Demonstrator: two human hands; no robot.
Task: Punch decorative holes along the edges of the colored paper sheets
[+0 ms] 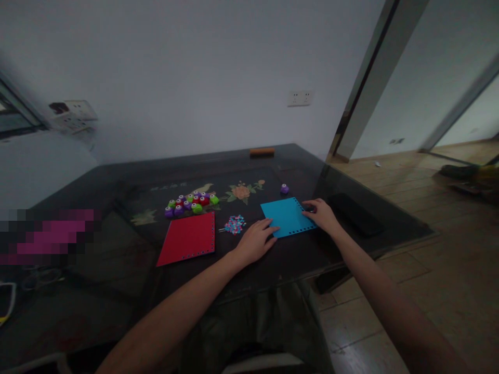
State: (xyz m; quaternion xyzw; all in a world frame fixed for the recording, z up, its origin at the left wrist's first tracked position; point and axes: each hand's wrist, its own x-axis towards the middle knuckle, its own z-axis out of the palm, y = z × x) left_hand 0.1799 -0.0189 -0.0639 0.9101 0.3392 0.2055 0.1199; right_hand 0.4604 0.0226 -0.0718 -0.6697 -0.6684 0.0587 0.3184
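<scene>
A blue sheet [286, 215] with punched holes along its edges lies flat on the dark glass-topped table [117, 249]. My left hand [255, 241] rests palm down at the sheet's near left corner, fingertips touching its edge. My right hand [322, 213] lies on the sheet's right edge, fingers curled over something small and dark that I cannot identify. A red sheet [189, 238] with holes along two edges lies to the left. Between the sheets sits a small pile of pink and blue confetti [234, 224].
A cluster of several small punches [191, 202] in purple, green and red stands behind the red sheet; one purple punch [284, 189] stands alone behind the blue sheet. A black flat object [354, 213] lies at the table's right. A brown bar [262, 151] lies at the far edge.
</scene>
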